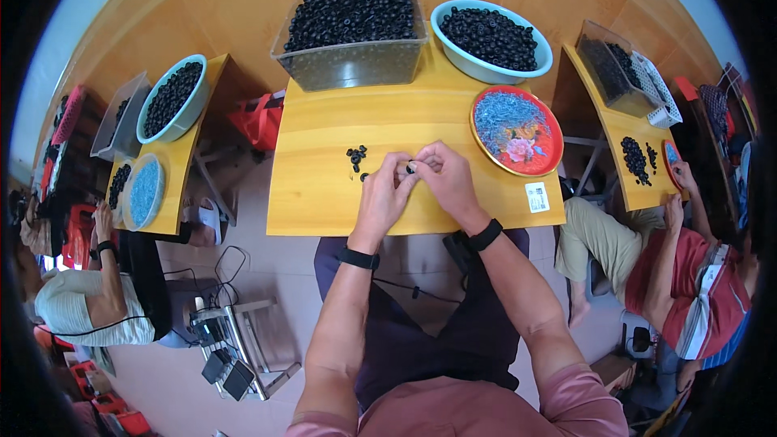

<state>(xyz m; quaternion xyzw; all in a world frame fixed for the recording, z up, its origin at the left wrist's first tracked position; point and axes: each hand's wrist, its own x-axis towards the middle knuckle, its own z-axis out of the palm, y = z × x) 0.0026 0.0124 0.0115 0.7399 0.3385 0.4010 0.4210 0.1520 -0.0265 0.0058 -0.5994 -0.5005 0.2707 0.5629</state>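
Over the yellow table (324,121), my left hand (384,194) and my right hand (447,182) meet with fingertips pinched together. Between them is a small black part (411,167) with a pale spot, mostly covered by the fingers; it resembles the loose black pieces nearby. Left of my left hand lies a small cluster of black pieces (355,157), and a single black piece (364,177) sits close to its fingers. To the right of my right hand, a red floral round tray (530,160) holds a heap of tiny bluish clear pieces (508,117).
Behind my hands stand a clear plastic bin (348,66) and a light blue basin (486,73), both full of black ring-like pieces. A white label (537,197) lies near the right front corner. People sit at side tables left and right. A metal stand (243,348) with cables is on the floor.
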